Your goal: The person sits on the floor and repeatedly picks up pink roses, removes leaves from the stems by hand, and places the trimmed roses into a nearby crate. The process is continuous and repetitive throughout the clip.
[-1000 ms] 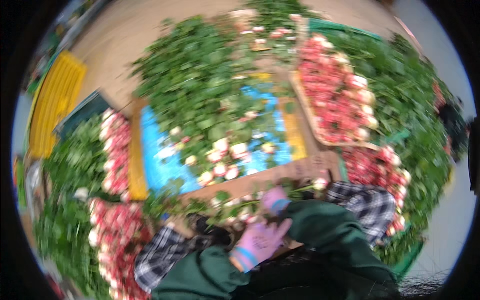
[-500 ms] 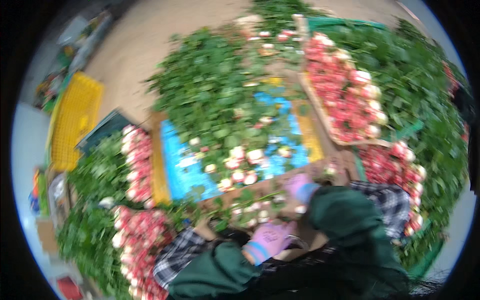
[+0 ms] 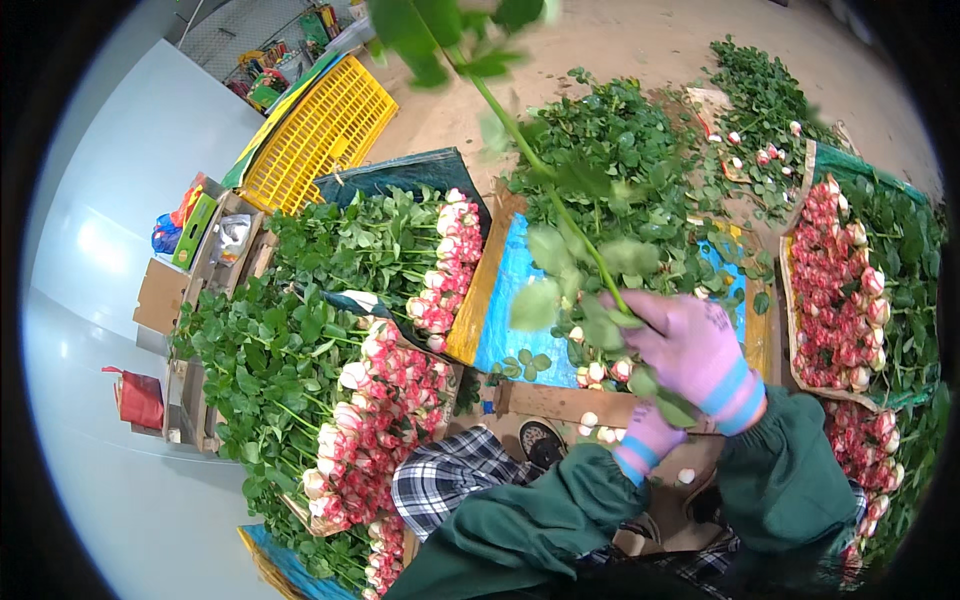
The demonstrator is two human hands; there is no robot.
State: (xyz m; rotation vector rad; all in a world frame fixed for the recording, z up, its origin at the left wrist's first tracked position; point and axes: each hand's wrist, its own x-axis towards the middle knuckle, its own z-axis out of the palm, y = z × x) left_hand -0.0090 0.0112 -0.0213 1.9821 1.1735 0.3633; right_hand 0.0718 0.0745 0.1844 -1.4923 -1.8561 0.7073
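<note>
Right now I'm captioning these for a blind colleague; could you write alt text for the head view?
A pink-gloved right hand grips a long leafy green stem slanting up to the left, with the left hand just below, partly hidden by leaves. Pink-and-white roses are massed on both sides of a blue sheet strewn with greenery.

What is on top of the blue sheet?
On the blue sheet: a leafy pile, rose heads and loose leaves. The right hand and the stem it holds hide part; what lies there cannot be seen.
</note>
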